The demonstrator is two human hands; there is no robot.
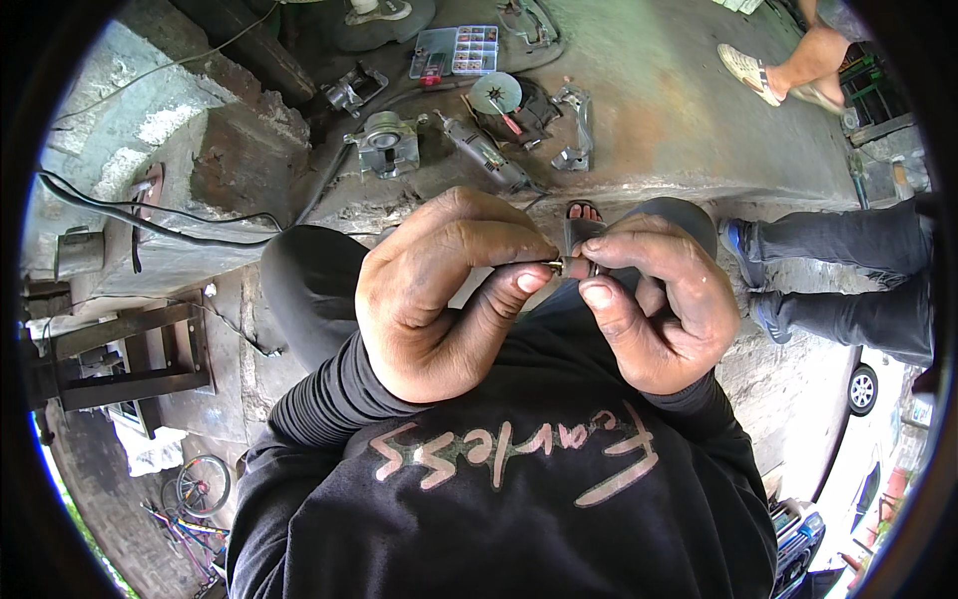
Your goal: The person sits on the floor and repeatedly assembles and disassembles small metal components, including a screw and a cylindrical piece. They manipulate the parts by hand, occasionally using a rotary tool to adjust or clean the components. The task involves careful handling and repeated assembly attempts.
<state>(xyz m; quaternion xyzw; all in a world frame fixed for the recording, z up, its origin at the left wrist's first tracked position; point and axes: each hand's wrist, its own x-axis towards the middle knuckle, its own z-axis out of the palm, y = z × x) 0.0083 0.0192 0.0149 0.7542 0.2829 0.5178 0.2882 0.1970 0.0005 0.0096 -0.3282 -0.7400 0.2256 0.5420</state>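
Observation:
Between my two hands, in front of my chest, is a small sanding drum (pixel 576 268), a brown cylinder on a thin metal shank. My left hand (pixel 439 299) pinches the shank between thumb and forefinger. From the other side, the thumb and forefinger of my right hand (pixel 669 299) close on the drum's end. Both hands are smudged with dirt. Beyond them a grey rotary tool (pixel 481 152) lies on the concrete ledge, next to a metal brake caliper (pixel 386 145).
A compartment box (pixel 476 50), a pale disc (pixel 496 93) and a metal bracket (pixel 573 130) lie on the ledge. Another metal part (pixel 354 90) sits farther left. Black cables (pixel 170 215) run at the left. People's legs (pixel 838 245) are at the right.

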